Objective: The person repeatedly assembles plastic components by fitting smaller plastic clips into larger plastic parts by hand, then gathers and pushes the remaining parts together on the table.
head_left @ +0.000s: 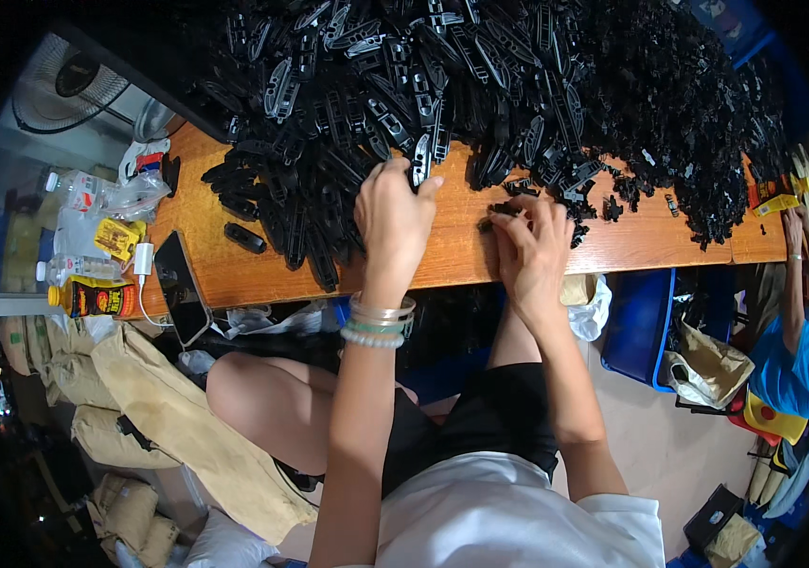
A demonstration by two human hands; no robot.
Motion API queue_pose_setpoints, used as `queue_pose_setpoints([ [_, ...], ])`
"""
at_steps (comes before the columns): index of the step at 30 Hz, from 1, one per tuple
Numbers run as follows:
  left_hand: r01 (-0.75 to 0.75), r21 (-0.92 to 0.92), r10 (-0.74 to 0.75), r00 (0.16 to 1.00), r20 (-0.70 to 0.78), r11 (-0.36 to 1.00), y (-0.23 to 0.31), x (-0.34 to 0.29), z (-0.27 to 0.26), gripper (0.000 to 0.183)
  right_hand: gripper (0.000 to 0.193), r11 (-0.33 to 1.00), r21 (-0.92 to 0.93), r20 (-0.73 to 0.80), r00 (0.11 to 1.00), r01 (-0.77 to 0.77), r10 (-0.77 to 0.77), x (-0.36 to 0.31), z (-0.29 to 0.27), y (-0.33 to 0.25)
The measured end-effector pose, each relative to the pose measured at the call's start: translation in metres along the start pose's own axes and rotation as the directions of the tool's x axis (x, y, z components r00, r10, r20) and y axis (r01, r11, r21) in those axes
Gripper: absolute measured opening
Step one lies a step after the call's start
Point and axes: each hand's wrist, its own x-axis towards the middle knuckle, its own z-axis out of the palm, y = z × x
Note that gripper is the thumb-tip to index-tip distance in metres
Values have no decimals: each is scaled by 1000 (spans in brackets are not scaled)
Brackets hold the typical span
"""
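Observation:
A long, narrow black plastic part [420,161] with openings along it stands up between the thumb and fingers of my left hand [393,220], which is closed on it. My right hand [534,248] reaches down at the table's front part, its fingers bent together around a small black plastic piece [503,209]; the fingers partly hide this piece. Just beyond both hands lies a large heap of long black plastic parts [390,118]. More small black pieces [613,207] are scattered to the right of my right hand.
A big pile of small black pieces [655,104] covers the right of the wooden table [452,251]. At the left edge lie a phone [182,284] with a cable and several bottles [92,299]. A blue crate [639,327] stands below; a co-worker in a blue top [797,364] is at far right.

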Motion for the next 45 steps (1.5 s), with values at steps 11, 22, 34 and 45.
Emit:
queue_pose_setpoints([
  [11,-171,-7,170,984,-60,985,8,-42,-10,35,28,953,298,-84,996,46,-22,-17,2,8],
  [22,-167,-376,187,982,17,912,-4,-67,-16,24,16,714,677,-11,968,-177,250,-15,-13,-14],
  [34,340,-703,-26,909,416,624,7,-79,-41,21,24,868,469,7,982,163,-188,-2,-32,-19],
  [45,182,-649,77,934,349,739,7,-77,-46,15,29,284,734,564,787,-616,251,-26,-30,-14],
])
